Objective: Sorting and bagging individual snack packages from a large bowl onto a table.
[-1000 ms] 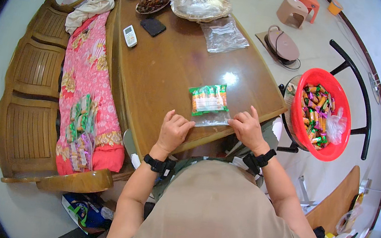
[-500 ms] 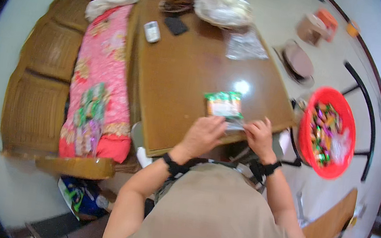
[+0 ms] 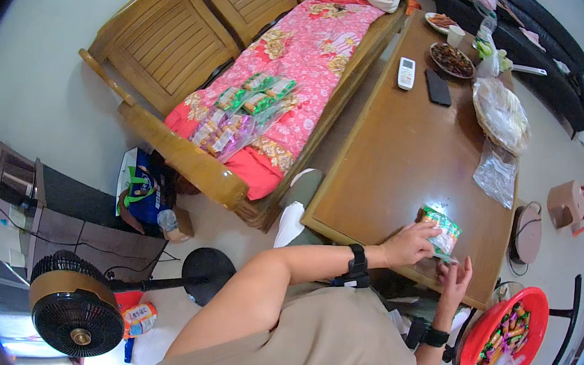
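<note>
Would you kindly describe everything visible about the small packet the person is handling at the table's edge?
The packet is a small clear plastic bag with green and orange printing, seemingly filled with wrapped sweets. It lies flat on the brown wooden table near its front edge. The left hand rests its fingers on the near side; the right hand touches its lower corner. Lamp glare shines just beyond it.

both hands reach forward — left hand (image 3: 410,244) flat, right hand (image 3: 455,278) fingers curled.

a small green-and-orange packet (image 3: 439,231) lay near the surface's front edge. an empty clear bag (image 3: 495,178) sat further back, a dark phone screen (image 3: 438,87) beyond. green and pink packets (image 3: 242,114) were heaped on the pink blanket. a blue-green bag (image 3: 142,186) stood on the floor.
</note>
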`<state>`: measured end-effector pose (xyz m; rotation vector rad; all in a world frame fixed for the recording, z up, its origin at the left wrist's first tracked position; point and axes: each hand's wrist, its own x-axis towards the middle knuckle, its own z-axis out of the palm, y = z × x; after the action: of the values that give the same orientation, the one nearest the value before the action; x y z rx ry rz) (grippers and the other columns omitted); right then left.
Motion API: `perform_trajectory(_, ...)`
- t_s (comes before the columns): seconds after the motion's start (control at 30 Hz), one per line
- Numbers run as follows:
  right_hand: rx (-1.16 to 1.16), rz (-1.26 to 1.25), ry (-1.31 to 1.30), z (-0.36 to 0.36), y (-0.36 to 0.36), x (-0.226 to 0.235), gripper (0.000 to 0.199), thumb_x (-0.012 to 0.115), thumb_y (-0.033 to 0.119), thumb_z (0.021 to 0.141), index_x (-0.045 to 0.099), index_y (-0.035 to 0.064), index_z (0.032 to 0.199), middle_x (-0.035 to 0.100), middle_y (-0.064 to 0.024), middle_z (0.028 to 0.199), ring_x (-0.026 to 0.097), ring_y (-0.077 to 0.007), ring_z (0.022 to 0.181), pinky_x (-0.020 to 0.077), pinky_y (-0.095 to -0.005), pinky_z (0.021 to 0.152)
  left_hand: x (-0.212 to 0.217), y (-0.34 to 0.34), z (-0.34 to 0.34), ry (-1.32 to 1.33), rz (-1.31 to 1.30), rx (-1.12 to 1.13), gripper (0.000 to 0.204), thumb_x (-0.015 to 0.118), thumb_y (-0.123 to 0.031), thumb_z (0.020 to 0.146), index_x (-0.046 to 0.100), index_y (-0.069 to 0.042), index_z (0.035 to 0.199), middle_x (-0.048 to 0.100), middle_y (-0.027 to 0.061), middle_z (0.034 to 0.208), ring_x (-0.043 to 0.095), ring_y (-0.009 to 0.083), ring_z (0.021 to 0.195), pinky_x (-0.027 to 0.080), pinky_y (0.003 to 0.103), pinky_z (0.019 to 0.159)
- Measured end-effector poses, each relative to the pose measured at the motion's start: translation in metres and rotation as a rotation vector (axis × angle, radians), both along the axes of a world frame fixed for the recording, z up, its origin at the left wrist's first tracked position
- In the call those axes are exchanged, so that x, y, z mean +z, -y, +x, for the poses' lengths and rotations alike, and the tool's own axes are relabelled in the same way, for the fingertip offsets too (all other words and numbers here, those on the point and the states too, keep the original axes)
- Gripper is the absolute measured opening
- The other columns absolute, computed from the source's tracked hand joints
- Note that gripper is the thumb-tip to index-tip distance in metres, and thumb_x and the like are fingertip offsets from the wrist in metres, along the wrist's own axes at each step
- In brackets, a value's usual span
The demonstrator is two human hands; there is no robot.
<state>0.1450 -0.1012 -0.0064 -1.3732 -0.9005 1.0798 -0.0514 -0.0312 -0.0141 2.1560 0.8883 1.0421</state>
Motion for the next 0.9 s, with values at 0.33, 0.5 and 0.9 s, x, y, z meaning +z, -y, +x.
perform_trajectory(0.33,0.046,-0.245,-0.233,-0.004,-0.029,-0.008,0.056,0.060,0.023,0.091,0.033,0.0073,0.138,0.053,-0.0095,0.124,0.061,-0.0220,0.099,0.0530,-0.0319,0.072,-0.008,0.010,0.001,0.024,0.132,-0.099,0.009,0.066,-0.016,0.077,0.071,-0.013,0.084,0.051,0.0155,0.132,0.041,0.0386,0.127,0.036,0.047,0.105)
perform_trajectory(0.5,0.174,-0.211,-0.320,-0.004,-0.035,-0.008,0.055,0.059,0.009,0.090,0.034,0.0049,0.139,0.053,-0.0122,0.127,0.056,-0.0235,0.109,0.0504,-0.0362,0.087,0.010,0.013,-0.009,-0.015,0.333,-0.140,0.015,0.065,-0.020,0.079,0.068,-0.016,0.093,0.047,0.0111,0.135,0.039,0.0342,0.130,0.041,0.048,0.094)
perform_trajectory(0.9,0.247,-0.061,-0.537,-0.038,-0.051,0.021,0.062,0.061,0.002,0.086,0.032,0.0039,0.141,0.048,-0.0127,0.134,0.051,-0.0253,0.118,0.0441,-0.0394,0.098,0.025,-0.004,-0.031,0.537,-0.670,0.142,0.082,0.075,-0.022,0.077,0.029,-0.002,0.141,0.042,0.0191,0.137,0.041,0.0315,0.126,0.033,0.041,0.106)
